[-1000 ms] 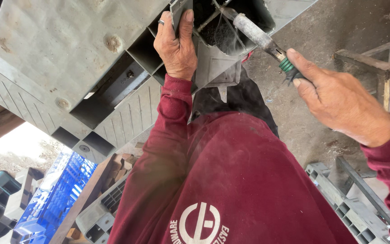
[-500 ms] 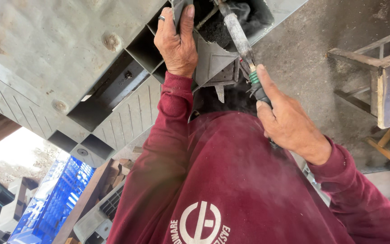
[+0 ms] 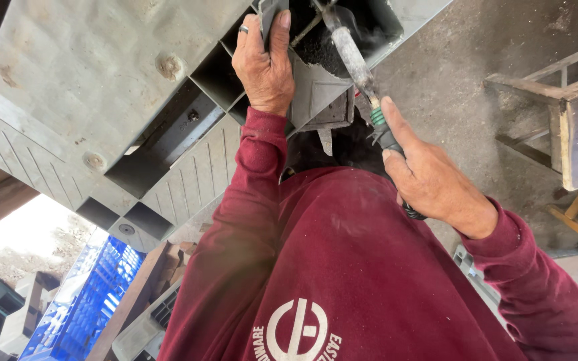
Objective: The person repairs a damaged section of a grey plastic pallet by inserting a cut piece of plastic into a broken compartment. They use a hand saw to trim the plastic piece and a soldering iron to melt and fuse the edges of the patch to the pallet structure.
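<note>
Gripping the edge of a grey divider wall, the left hand (image 3: 263, 63) is clamped on the grey plastic pallet (image 3: 88, 87), fingers wrapped over the rib, a ring on one finger. The right hand (image 3: 429, 177) is closed around the green-and-black grip of a long rod-shaped tool (image 3: 356, 63), well apart from the left hand and nearer the body. The tool's long axis runs from the right hand up and to the left, away from the body, its tip entering an open cell (image 3: 349, 27) of the pallet just right of the left hand. That cell holds dark, blackened material; a faint haze hangs over it. Neighbouring cells appear bare. Further right stands a wooden frame (image 3: 570, 113) on concrete floor (image 3: 476, 60); blue crates (image 3: 81, 307) lie lower left.
</note>
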